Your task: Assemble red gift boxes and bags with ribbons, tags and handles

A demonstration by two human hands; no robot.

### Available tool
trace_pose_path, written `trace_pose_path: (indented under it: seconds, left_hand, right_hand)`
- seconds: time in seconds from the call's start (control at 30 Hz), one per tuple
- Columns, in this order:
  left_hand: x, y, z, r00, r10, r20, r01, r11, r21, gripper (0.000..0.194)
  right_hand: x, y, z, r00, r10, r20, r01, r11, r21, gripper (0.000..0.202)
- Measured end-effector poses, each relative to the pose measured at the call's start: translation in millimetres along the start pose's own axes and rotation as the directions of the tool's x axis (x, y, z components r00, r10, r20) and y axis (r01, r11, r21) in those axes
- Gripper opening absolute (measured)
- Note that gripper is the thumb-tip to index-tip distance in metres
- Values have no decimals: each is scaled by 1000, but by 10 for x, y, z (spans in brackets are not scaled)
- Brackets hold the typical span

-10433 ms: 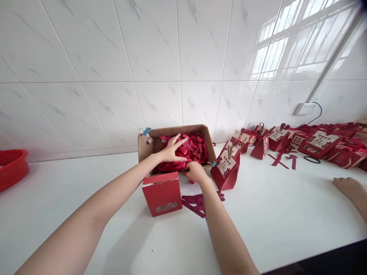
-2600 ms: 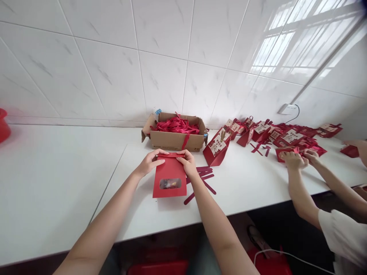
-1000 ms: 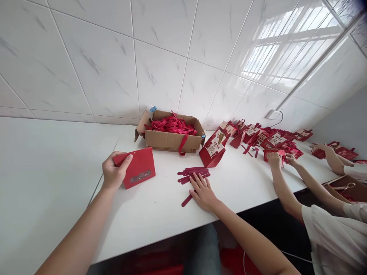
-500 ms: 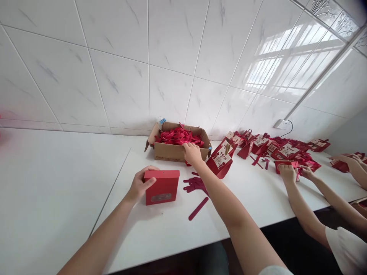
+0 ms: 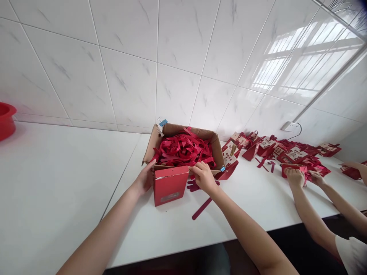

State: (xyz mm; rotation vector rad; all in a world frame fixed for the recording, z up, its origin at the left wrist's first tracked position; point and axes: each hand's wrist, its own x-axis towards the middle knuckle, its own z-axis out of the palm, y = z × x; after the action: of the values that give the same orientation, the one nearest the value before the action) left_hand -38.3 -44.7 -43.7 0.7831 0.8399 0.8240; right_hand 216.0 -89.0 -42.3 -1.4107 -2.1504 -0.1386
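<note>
A red gift box [image 5: 171,189] with a small clear window stands upright on the table. Just behind it, an open cardboard box [image 5: 147,147] holds a heap of red ribbon strips [image 5: 186,149] and leans towards me. My left hand [image 5: 145,178] is at the gift box's left side, its fingers closed around the cardboard box's front left corner; the gift box hides part of them. My right hand [image 5: 203,176] grips the front rim of the cardboard box, right of the gift box. Dark red strips [image 5: 193,186] lie under and beside my right hand, one single strip [image 5: 201,209] nearer me.
Finished-looking red gift boxes with printed white panels [image 5: 229,154] stand to the right, more of them [image 5: 295,154] piled along the wall. A co-worker's hands [image 5: 304,177] handle a red box there. A red tub [image 5: 6,120] sits at far left. A power socket [image 5: 289,126] is on the tiled wall.
My left hand has let go of the gift box and moved to the cardboard box's corner. My right hand has come back towards me with the cardboard box's rim, which is now nearer and tilted.
</note>
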Motion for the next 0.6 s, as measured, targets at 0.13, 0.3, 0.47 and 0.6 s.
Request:
trace_pose_path:
  seconds: [0.13, 0.3, 0.47, 0.6]
  left_hand:
    - [-4, 27, 1, 998, 23, -65, -22, 1000, 10, 37]
    - [25, 12, -14, 995, 40, -92, -36, 999, 40, 18]
    - [20, -12, -44, 996, 50, -79, -47, 998, 46, 17]
    - [-18, -38, -27, 994, 77, -77, -72, 995, 65, 19]
  right_hand:
    - [-76, -70, 22, 1000, 9, -11, -8, 999, 49, 46]
    - [-94, -76, -148, 998, -48, 49, 37, 975, 220, 32]
    - [254, -16, -441, 997, 66, -45, -49, 948, 315, 25]
    - [850, -173, -501, 976, -208, -71, 219, 897, 384, 22]
